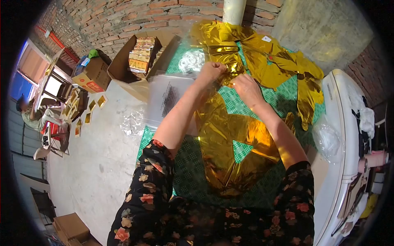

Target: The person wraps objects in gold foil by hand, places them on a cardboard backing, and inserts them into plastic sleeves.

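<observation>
Two bare hands meet over shiny gold film (219, 123) spread across a table with a green patterned cloth (238, 100). The left hand (212, 71) is curled, its thumb and fingertips pinching the film. The right hand (247, 87), just beside it, has its fingers drawn together at the same film — whether they grip it, I cannot tell.

The gold film lies crumpled beneath and beyond the hands, and a wide, creased sheet of it runs back toward the wearer, between the forearms. More gold film spreads beyond the right hand, with a small white label (266, 39) on it.

Just beyond the left hand sits a heap of white material (191, 61). Left of that hand lie clear plastic sleeves (156, 100), and past them an open cardboard box (119, 57) holds rows of packets (143, 55). Well to the right of the right hand, a clear plastic bag (327, 139) rests beside a white appliance (328, 184).

Far off to the left — well apart from the hands — another person (32, 119) sits near gold cards (91, 105) on the pale floor (98, 172).
</observation>
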Action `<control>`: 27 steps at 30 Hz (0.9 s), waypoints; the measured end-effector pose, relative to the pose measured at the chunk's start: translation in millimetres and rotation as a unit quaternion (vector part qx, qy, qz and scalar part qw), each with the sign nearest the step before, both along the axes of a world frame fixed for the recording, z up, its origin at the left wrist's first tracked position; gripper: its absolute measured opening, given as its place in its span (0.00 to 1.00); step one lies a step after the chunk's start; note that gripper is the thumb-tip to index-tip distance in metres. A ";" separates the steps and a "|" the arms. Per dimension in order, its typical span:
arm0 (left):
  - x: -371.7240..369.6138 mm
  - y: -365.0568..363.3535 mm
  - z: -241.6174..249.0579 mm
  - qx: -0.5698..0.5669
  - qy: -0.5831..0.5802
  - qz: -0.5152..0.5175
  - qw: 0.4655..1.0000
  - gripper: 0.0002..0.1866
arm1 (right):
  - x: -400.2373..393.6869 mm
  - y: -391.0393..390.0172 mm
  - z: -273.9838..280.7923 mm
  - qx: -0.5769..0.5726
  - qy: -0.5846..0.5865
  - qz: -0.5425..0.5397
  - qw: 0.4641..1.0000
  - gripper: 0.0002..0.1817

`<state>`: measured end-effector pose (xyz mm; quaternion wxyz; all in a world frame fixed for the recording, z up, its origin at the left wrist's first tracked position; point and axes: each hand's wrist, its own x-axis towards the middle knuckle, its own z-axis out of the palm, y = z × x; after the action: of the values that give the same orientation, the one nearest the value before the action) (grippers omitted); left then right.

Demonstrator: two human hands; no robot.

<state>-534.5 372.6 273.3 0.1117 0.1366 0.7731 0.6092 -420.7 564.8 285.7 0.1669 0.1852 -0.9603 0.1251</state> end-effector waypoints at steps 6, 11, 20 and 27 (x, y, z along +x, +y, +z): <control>-8.3 0.1 -7.9 0.030 0.032 0.017 0.999 0.12 | 3.0 0.8 3.9 -0.113 0.035 0.047 0.992 0.16; -7.6 -3.2 -7.0 0.004 0.050 0.011 0.999 0.13 | 3.7 15.6 1.9 -0.078 0.058 0.113 0.989 0.15; 2.7 -4.5 7.1 -0.013 0.053 0.010 0.998 0.14 | -9.1 8.5 6.9 -0.199 -0.009 0.017 0.980 0.08; 2.9 -4.7 5.9 -0.008 0.056 -0.011 0.998 0.15 | -28.2 9.5 6.9 -0.335 -0.116 -0.034 0.935 0.13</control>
<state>-531.6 367.9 279.2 0.0760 0.1775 0.7815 0.5932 -448.9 574.3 292.6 0.1111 0.0696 -0.8813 0.4541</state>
